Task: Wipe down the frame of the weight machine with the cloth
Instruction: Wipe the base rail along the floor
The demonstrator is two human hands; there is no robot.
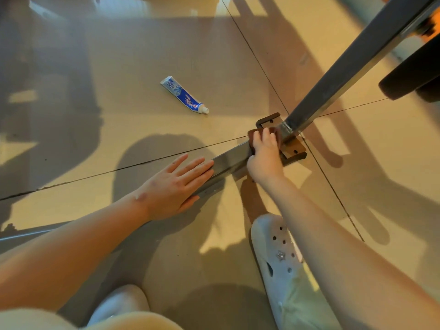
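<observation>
The cloth, brown and bunched, is sitting on top of the low frame bar, right where that bar is meeting the slanted post. It is lying a little toward one o'clock from the middle of the view. The right hand is covering it, with fingers curled over the bar's top and holding the cloth against the metal. From the cloth, the post is climbing away toward one o'clock. The brown foot bracket is showing on either side of the joint.

Toward eight o'clock, the left hand is lying flat along the same bar. Its fingers are straight and slightly fanned, gripping nothing — it looks to be bracing.

By my reading, the wiping is under way at the joint, and the slanted post looks untouched so far. The next move is probably calling for either a firm drag of the cloth along the bar toward seven o'clock, where the left hand would have to lift clear, or a turn up onto the post.

A toothpaste tube is lying on the tiled floor toward ten o'clock, well apart. A pale clog is resting at six o'clock.
</observation>
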